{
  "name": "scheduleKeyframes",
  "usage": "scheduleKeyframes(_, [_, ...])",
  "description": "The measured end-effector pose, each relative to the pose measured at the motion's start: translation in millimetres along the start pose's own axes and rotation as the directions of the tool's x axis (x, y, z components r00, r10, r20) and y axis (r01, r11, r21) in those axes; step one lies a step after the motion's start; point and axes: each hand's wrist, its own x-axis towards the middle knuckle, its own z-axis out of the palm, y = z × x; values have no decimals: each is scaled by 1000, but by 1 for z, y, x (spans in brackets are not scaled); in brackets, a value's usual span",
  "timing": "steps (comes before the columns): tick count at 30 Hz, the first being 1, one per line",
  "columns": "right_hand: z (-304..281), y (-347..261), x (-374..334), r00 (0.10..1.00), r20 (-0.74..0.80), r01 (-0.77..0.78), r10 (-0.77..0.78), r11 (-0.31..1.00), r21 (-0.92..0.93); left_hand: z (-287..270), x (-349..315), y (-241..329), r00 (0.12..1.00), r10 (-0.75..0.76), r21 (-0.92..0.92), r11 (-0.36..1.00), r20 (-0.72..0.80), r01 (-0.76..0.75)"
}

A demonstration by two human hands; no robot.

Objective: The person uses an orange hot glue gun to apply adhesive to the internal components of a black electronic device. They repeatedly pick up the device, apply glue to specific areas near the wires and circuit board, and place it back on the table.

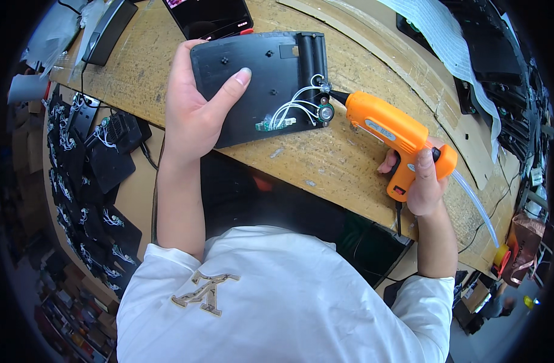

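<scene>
My left hand (198,109) grips a black plastic panel (252,78) by its left side, thumb across its face and fingers behind it. White wires (295,104) run over the panel's right part, from a small green circuit board (274,124) to a round metal-centred part (325,113) and a spot above it. In my right hand (425,181) is an orange hot glue gun (388,124), held by its handle. Its dark nozzle tip meets or nearly meets the wire ends at the panel's right edge. A clear glue stick (479,209) trails from the gun's back.
A phone or small screen (210,21) lies beyond the panel on the worn wooden bench (277,175). At left, several black panels with white wires (83,212) lie on cardboard. White foam sheeting (452,48) covers things at right. A black cord (399,221) hangs from the gun.
</scene>
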Motion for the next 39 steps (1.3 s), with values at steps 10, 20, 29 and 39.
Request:
scheduleKeyframes(10, [3, -2, 0, 999, -29, -26, 25, 999, -22, 0, -1, 0, 1000, -4, -11, 1000, -1, 4])
scheduleKeyframes(20, [-3, 2, 3, 999, 21, 26, -26, 1000, -4, 0, 0, -1, 1000, 6, -19, 1000, 0, -6])
scheduleKeyframes(29, [-5, -4, 1, 999, 22, -37, 38, 999, -18, 0, 0, 0, 1000, -6, -14, 1000, 2, 6])
scheduleKeyframes(39, [-7, 0, 0, 996, -45, -70, 77, 986, 150, 0, -1, -1, 1000, 19, -42, 999, 8, -19])
